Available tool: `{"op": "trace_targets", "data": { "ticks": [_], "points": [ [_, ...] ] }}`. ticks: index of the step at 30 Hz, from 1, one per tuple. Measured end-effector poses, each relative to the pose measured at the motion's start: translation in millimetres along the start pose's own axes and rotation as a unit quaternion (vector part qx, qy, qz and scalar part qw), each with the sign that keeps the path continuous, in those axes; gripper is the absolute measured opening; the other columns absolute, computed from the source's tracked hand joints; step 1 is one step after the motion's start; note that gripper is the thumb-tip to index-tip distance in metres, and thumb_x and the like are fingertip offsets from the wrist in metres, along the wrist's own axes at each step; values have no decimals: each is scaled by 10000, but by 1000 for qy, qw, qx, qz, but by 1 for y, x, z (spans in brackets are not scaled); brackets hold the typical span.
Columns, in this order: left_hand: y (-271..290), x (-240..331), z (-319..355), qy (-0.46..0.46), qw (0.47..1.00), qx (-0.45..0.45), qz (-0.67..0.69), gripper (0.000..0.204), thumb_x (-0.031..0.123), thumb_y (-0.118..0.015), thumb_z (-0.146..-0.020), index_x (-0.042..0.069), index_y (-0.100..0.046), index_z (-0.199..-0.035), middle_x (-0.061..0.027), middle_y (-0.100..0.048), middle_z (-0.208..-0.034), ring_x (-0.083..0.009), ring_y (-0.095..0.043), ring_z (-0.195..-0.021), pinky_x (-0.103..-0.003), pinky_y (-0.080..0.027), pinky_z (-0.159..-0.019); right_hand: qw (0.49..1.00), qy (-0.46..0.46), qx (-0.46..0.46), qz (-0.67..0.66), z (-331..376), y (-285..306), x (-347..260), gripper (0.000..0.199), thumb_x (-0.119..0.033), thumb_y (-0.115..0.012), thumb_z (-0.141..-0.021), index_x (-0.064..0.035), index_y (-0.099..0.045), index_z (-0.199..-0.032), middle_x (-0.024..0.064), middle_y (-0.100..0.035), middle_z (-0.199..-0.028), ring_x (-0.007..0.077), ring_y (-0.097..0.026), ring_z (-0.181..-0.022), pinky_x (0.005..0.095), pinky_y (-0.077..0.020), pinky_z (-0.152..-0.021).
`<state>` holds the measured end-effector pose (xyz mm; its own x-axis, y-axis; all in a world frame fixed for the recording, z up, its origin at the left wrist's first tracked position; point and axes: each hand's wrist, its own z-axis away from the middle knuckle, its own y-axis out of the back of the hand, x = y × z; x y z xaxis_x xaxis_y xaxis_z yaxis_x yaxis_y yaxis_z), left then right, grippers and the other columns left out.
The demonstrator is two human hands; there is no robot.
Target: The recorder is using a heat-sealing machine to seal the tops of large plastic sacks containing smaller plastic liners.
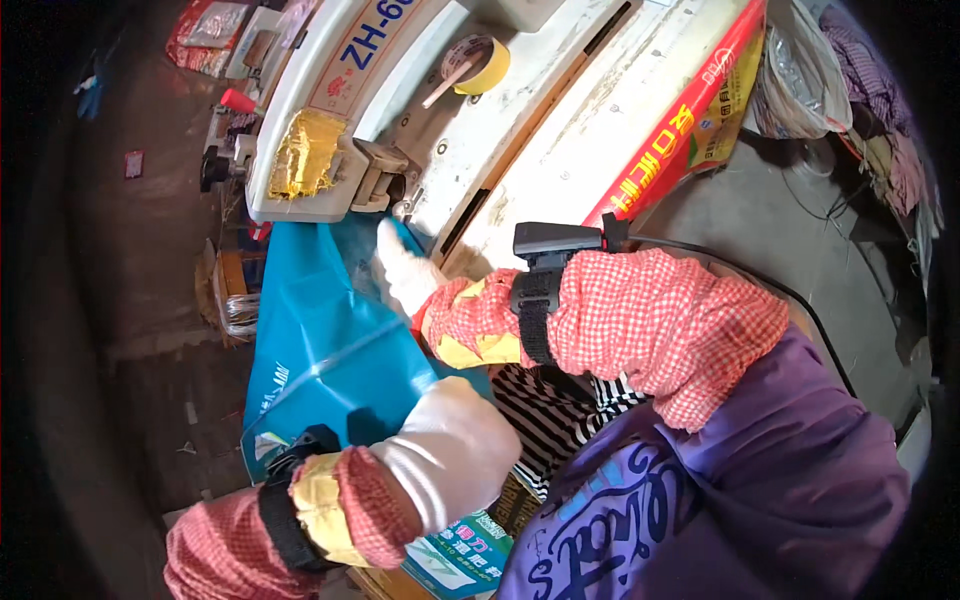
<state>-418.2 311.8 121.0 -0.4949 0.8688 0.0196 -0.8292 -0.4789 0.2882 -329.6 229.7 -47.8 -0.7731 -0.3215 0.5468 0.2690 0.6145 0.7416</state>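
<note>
A teal plastic-looking bag (pixel 330 310) hangs off the near end of the sewing machine (pixel 345 75), its upper edge beside the presser foot area (pixel 385 180). In a white glove, my right hand (pixel 403 270) lies against the upper edge of this bag, just below the foot. One finger stretches toward the machine. My left hand (pixel 460 445), also gloved in white, is curled into a fist at the lower right edge of the bag. Its fingertips are turned out of sight, and the bag's edge runs into the grip.
On the white worktable (pixel 590 110) sits a yellow tape roll (pixel 485 72) with a stick in it. A red and yellow printed sack (pixel 680 130) drapes over the table's right edge. Farther right hangs a whitish plastic bag (pixel 805 85). A teal printed package (pixel 462 555) lies below my left hand.
</note>
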Motion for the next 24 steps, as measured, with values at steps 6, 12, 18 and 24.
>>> {"op": "trace_targets", "data": {
  "ticks": [6, 12, 18, 24],
  "points": [
    [-24, -3, -6, 12, 994, 95, 53, 163, 255, -542, -778, 153, -662, -735, -23, -626, -650, -219, -617, -611, -347, -446, -556, 425, 152, -217, -865, 93, 4, 67, 202, -277, -593, -782, -91, -668, -804, 74, -643, -706, 235, -612, -553, 368, -472, -480],
    [-50, -3, -1, -34, 972, 222, 73, 102, 223, -555, -748, 153, -625, -724, 7, -550, -565, -194, -591, -572, -345, -402, -500, 636, -59, -51, -768, 29, 9, 66, 248, -261, -526, -799, -59, -622, -904, 121, -627, -735, 247, -620, -668, 389, -500, -590],
    [-57, 4, 3, -31, 946, 317, 63, 56, 208, -555, -721, 171, -596, -712, 23, -483, -515, -163, -552, -532, -322, -357, -454, 528, -232, -238, -781, 31, -40, 77, 256, -214, -493, -824, -86, -634, -995, 136, -653, -958, 267, -638, -819, 369, -509, -717],
    [-48, 4, 10, -11, 929, 368, 48, 42, 196, -561, -711, 169, -583, -686, 29, -464, -490, -162, -528, -502, -319, -345, -447, 470, -174, -202, -841, 52, -63, -62, 313, -324, -482, -849, -150, -602, -1079, 130, -631, -992, 263, -609, -917, 356, -471, -810]
  ]
}}
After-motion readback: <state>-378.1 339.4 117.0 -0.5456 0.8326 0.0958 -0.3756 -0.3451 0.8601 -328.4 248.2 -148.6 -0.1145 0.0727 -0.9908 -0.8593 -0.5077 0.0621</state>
